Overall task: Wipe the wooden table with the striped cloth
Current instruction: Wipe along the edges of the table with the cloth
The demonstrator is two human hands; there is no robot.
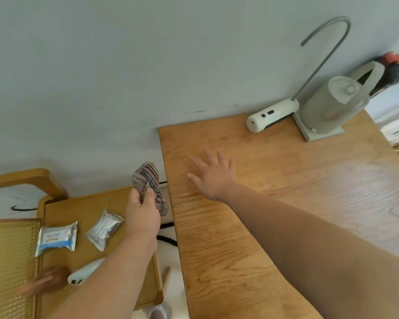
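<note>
My left hand [141, 209] grips the bunched striped cloth [148, 179] in the air, just left of the wooden table's [274, 192] left edge and above the far right corner of a lower wooden stand. My right hand [213, 174] is stretched out over the table near its far left corner, fingers spread and straight, palm down; I cannot tell whether it touches the wood.
A grey kettle [332, 104] on a white base with a white dispenser [271, 115] and curved tube stands at the table's back right. The lower stand [83, 210] holds two foil packets [57, 238] [104, 227] and a white remote [85, 271]. A wall runs behind.
</note>
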